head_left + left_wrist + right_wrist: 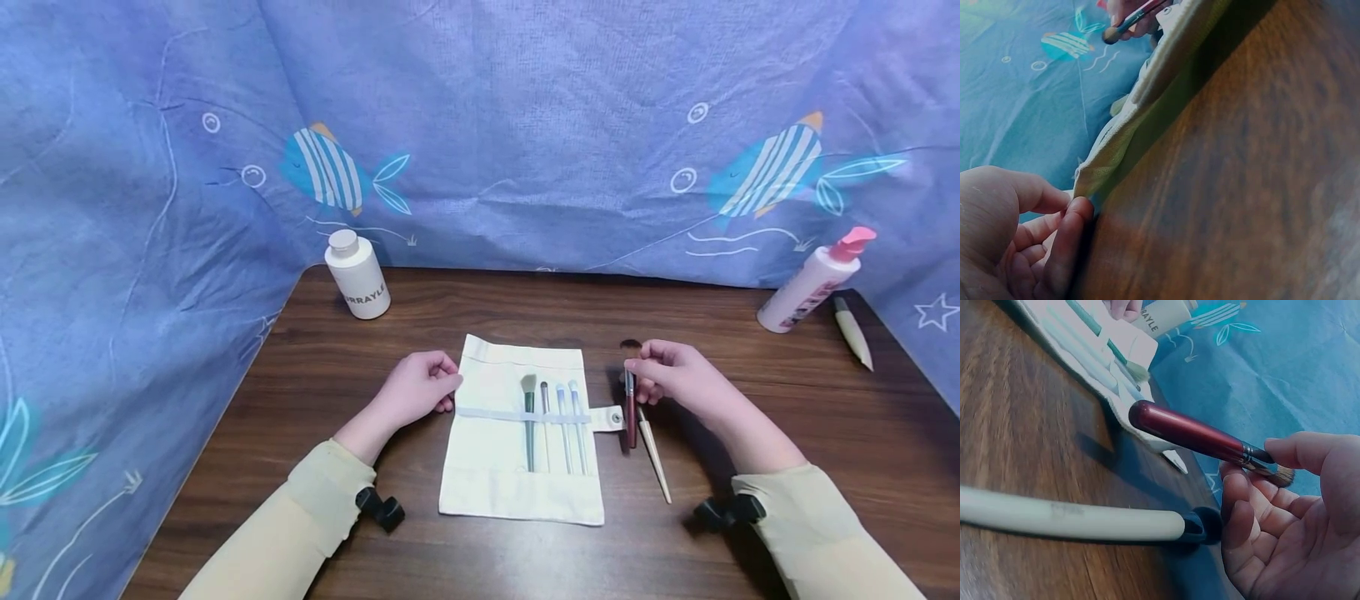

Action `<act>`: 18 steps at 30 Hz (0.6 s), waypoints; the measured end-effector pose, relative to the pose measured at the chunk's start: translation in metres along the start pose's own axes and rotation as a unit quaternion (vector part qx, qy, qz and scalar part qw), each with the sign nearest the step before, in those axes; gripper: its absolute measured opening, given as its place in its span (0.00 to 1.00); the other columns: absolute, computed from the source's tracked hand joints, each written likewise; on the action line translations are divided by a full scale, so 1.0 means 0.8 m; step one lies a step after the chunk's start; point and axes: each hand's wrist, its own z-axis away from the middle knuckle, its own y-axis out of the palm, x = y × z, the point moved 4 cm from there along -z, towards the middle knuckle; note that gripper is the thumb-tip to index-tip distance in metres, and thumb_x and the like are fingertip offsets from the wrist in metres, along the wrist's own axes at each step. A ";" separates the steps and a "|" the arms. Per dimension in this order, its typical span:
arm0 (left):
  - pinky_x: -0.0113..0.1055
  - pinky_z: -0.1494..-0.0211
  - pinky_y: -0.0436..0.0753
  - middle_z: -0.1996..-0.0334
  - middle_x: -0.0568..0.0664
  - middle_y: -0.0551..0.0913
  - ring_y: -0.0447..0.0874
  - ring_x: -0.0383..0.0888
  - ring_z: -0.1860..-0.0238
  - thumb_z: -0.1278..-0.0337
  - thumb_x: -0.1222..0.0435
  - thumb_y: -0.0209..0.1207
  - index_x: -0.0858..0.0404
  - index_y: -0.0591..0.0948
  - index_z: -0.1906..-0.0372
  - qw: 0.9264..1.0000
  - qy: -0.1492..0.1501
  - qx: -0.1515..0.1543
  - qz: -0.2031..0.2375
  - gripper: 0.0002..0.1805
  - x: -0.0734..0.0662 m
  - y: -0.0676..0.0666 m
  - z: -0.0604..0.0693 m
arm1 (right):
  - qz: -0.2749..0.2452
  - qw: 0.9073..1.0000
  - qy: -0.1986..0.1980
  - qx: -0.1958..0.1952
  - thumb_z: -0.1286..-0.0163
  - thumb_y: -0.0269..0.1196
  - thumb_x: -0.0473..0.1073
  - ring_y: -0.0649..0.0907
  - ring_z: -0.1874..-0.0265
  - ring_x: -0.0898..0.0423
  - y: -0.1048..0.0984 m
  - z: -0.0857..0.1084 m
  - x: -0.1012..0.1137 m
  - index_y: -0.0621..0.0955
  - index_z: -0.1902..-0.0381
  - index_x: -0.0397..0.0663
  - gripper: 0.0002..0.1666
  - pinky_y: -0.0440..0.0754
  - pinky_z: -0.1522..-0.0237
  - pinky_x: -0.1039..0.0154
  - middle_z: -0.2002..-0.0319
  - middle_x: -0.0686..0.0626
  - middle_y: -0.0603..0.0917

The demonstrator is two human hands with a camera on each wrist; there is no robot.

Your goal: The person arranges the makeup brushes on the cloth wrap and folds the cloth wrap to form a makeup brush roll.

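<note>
Lengthwise, the red brush points bristles forward.

The white bottle reads "RRAYLE", while the print on the pink-topped bottle is illegible.

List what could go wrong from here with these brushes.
The glossy, dark red-handled brush could swing or slip: the right hand pinches it only near its bristles.

That hand might knock the long, cream-handled brush lying beside it on the brown wooden table.

The left hand pinches the edge of the white fabric roll; a tug could shift it and the four slim brushes under its pale strap.
</note>
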 end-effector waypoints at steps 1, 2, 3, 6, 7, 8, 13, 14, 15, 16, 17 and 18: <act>0.34 0.74 0.84 0.78 0.51 0.84 0.84 0.42 0.79 0.32 0.65 0.62 0.63 0.82 0.62 1.000 0.000 0.000 -0.001 0.05 0.000 0.000 0.000 | 0.000 1.000 0.000 0.000 0.22 0.60 0.42 0.80 0.77 0.57 0.000 -0.001 0.000 0.72 0.61 0.32 0.15 0.84 0.70 0.61 0.78 0.51 0.76; 0.34 0.74 0.85 0.78 0.51 0.84 0.84 0.42 0.79 0.33 0.65 0.62 0.63 0.82 0.62 1.000 -0.001 0.000 -0.001 0.05 0.000 0.000 0.000 | -0.001 1.000 -0.001 0.000 0.22 0.60 0.42 0.80 0.77 0.57 0.001 -0.002 -0.001 0.72 0.61 0.32 0.15 0.84 0.70 0.61 0.78 0.51 0.76; 0.34 0.74 0.85 0.78 0.51 0.84 0.84 0.42 0.79 0.33 0.65 0.63 0.63 0.82 0.62 1.000 0.000 0.000 -0.002 0.05 -0.001 0.000 -0.001 | -0.001 1.000 0.000 0.000 0.22 0.59 0.42 0.80 0.77 0.58 0.001 -0.003 -0.001 0.72 0.61 0.33 0.15 0.85 0.69 0.61 0.78 0.51 0.77; 0.35 0.73 0.85 0.78 0.51 0.84 0.84 0.43 0.79 0.33 0.64 0.63 0.62 0.82 0.62 1.000 -0.001 -0.001 -0.004 0.05 -0.001 0.000 0.000 | -0.005 1.000 0.001 -0.001 0.22 0.60 0.42 0.82 0.76 0.57 0.002 -0.004 0.000 0.72 0.60 0.33 0.15 0.86 0.68 0.60 0.77 0.51 0.78; 0.35 0.73 0.85 0.77 0.51 0.84 0.85 0.43 0.79 0.33 0.64 0.63 0.62 0.82 0.62 1.000 -0.002 -0.001 -0.004 0.05 -0.001 0.000 0.000 | -0.006 1.000 0.002 -0.002 0.22 0.60 0.42 0.83 0.76 0.57 0.002 -0.004 0.000 0.72 0.60 0.34 0.14 0.86 0.68 0.60 0.78 0.51 0.78; 0.35 0.73 0.85 0.77 0.51 0.84 0.84 0.43 0.79 0.33 0.64 0.63 0.62 0.82 0.62 1.000 -0.001 -0.001 -0.004 0.05 -0.001 0.000 0.000 | -0.007 1.000 0.004 -0.002 0.22 0.59 0.42 0.84 0.76 0.56 0.003 -0.005 0.001 0.72 0.60 0.34 0.14 0.86 0.68 0.60 0.78 0.51 0.78; 0.35 0.73 0.85 0.77 0.51 0.84 0.85 0.43 0.79 0.33 0.64 0.62 0.62 0.82 0.62 1.000 -0.003 0.001 -0.001 0.05 -0.001 0.000 0.000 | -0.009 1.000 0.006 -0.002 0.23 0.59 0.41 0.85 0.75 0.54 0.006 -0.005 0.006 0.71 0.61 0.35 0.13 0.86 0.68 0.60 0.79 0.51 0.76; 0.35 0.73 0.85 0.77 0.51 0.84 0.85 0.42 0.79 0.33 0.64 0.62 0.62 0.82 0.62 1.000 -0.003 0.002 0.000 0.05 -0.001 0.000 0.000 | -0.010 1.000 0.003 -0.001 0.23 0.59 0.41 0.85 0.75 0.54 0.007 -0.005 0.009 0.71 0.61 0.34 0.13 0.85 0.68 0.60 0.79 0.51 0.76; 0.34 0.73 0.85 0.77 0.51 0.84 0.85 0.43 0.79 0.33 0.64 0.62 0.62 0.82 0.62 1.000 -0.005 0.002 0.002 0.05 -0.001 0.000 0.000 | -0.011 1.000 0.000 0.001 0.23 0.59 0.41 0.85 0.74 0.55 0.008 -0.005 0.010 0.71 0.61 0.34 0.14 0.85 0.68 0.60 0.79 0.52 0.76; 0.34 0.73 0.85 0.77 0.51 0.84 0.85 0.42 0.79 0.33 0.64 0.62 0.62 0.82 0.62 1.000 -0.005 0.002 0.002 0.05 -0.001 0.000 0.000 | -0.013 1.000 -0.003 0.004 0.23 0.59 0.41 0.85 0.74 0.55 0.009 -0.005 0.012 0.71 0.61 0.34 0.13 0.85 0.68 0.61 0.79 0.52 0.76; 0.34 0.73 0.85 0.77 0.51 0.84 0.85 0.42 0.79 0.33 0.64 0.62 0.62 0.82 0.62 1.000 -0.005 0.002 0.002 0.05 0.000 0.000 0.000 | -0.014 1.000 -0.005 0.006 0.23 0.59 0.41 0.85 0.74 0.55 0.010 -0.005 0.013 0.71 0.61 0.34 0.14 0.85 0.68 0.60 0.79 0.52 0.76; 0.34 0.74 0.85 0.77 0.51 0.84 0.85 0.42 0.79 0.33 0.65 0.62 0.62 0.82 0.62 1.000 -0.005 0.002 0.002 0.05 0.000 0.000 0.000 | -0.016 1.000 -0.006 0.007 0.23 0.59 0.41 0.85 0.74 0.55 0.011 -0.005 0.014 0.71 0.61 0.34 0.14 0.85 0.68 0.60 0.79 0.52 0.76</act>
